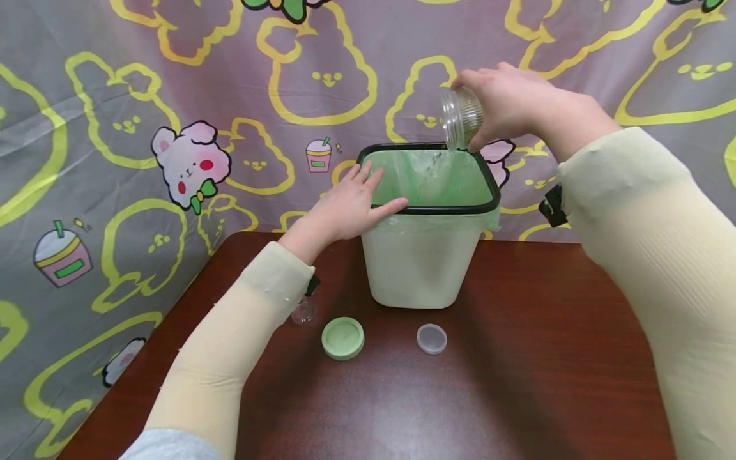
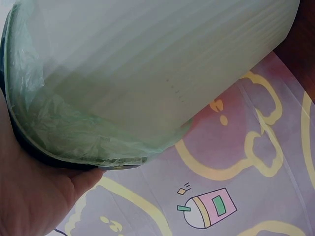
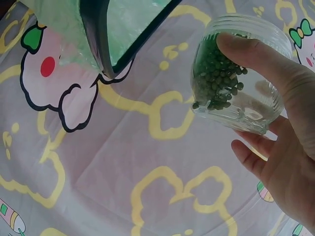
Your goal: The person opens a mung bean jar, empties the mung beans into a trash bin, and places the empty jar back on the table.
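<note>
My right hand (image 1: 508, 105) grips a clear ridged jar (image 1: 460, 118), tipped on its side above the bin's far right rim with its mouth to the left. In the right wrist view, small round green beans (image 3: 216, 78) lie in the jar, with clear space beside them. A few dark specks show against the bin liner (image 1: 402, 176) under the mouth. My left hand (image 1: 351, 201) rests on the black rim at the left front corner of the white bin (image 1: 422, 268), fingers and thumb fairly straight. The bin's bottom inside is hidden.
On the brown table (image 1: 546, 358) a pale green round lid (image 1: 343, 338) lies left of centre, and a clear round lid (image 1: 432, 338) lies before the bin. A small clear item (image 1: 303, 312) is partly hidden by my left sleeve. A patterned curtain (image 1: 322, 70) hangs behind.
</note>
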`<state>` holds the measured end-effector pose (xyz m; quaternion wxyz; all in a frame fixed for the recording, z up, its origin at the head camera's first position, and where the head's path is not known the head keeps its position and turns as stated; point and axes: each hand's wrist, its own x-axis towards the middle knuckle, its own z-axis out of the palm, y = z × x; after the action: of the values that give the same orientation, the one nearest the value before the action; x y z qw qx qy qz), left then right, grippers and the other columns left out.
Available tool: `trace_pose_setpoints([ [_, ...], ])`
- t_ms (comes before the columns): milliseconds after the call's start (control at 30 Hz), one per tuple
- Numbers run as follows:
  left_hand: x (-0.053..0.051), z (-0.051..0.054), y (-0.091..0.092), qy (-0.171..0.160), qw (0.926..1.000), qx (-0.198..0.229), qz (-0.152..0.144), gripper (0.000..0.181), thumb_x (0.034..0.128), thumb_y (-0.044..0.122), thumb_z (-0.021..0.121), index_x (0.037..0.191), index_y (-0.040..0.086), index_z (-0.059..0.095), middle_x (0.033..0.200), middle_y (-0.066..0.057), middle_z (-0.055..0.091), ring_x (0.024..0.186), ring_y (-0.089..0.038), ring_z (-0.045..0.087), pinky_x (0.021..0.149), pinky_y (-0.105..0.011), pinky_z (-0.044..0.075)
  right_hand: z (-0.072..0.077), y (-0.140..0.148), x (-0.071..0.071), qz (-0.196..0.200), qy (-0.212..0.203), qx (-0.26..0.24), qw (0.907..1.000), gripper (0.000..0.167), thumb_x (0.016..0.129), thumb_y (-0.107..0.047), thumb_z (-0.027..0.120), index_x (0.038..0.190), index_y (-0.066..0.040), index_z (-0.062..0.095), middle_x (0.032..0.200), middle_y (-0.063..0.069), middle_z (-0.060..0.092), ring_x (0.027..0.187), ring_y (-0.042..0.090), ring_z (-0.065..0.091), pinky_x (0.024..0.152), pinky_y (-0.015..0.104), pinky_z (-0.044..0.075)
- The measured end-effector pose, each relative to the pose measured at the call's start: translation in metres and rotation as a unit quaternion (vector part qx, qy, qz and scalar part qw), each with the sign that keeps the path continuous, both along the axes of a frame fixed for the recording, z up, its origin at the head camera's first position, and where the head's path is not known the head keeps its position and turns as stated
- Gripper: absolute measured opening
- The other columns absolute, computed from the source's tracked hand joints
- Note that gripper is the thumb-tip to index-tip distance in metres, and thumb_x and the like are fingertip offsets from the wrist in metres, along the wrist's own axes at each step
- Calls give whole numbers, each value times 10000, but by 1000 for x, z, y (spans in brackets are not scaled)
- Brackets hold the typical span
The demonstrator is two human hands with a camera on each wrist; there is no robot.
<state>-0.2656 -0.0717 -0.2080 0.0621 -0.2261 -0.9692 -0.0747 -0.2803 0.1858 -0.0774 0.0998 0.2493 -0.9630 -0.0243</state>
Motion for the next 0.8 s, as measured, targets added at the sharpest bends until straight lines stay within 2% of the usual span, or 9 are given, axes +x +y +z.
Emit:
trace_pose_setpoints([
  [267,0,0,0,24,10000,17,-26,960,878,790,274,1555,113,203,1607,-131,102,1468,-293,63,1134,-480,196,-3,1,-1,56,-22,-32,10000,925,670,-238,855,1420,-20,360,1264,273,498,1104,484,406,818,621,400],
  [500,0,0,0,7,10000,43,-79,958,883,784,279,1553,103,207,1606,-141,101,1467,-301,63,1134,-486,192,-2,2,-1,160,191,-161,9996,919,672,-197,836,1426,-5,348,1366,259,456,1126,492,385,890,622,373],
  [800,0,-1,-1,-1,10000,50,-36,965,875,793,276,1556,115,200,1608,-128,100,1468,-295,56,1133,-482,199,-3,-1,-1,158,214,-106,9996,925,670,-215,841,1429,-13,352,1335,263,470,1095,486,405,854,634,390],
])
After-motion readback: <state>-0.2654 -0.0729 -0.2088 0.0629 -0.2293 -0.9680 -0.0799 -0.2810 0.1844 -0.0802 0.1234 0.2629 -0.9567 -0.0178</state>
